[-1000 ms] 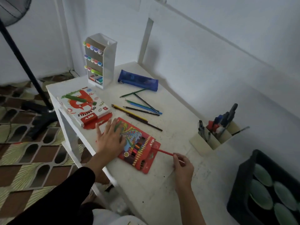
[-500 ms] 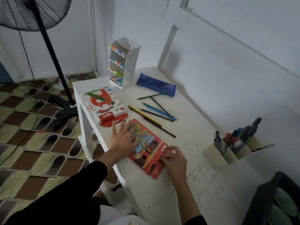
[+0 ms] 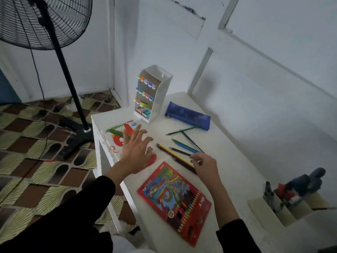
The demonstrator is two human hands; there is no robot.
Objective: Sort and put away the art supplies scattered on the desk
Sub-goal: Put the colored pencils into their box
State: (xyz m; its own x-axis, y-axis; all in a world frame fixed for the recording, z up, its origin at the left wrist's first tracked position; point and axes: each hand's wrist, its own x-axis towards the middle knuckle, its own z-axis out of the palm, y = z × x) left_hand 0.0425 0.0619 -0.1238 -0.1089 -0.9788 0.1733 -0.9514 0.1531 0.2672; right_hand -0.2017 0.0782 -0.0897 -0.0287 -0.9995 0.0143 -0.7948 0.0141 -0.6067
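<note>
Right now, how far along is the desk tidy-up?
Done: markers sit in the white organizer, pens in the beige holder. In hand: the right hand reaches the loose pencils; the left hand hovers open over the pastel box. Left: those pencils, the red pencil box, the blue pencil case.

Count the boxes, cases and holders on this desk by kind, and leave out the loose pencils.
Flat boxes: 2, the pencil box and the pastel box
Pencil case: 1
Marker rack: 1
Pen holder: 1
Total: 5
</note>
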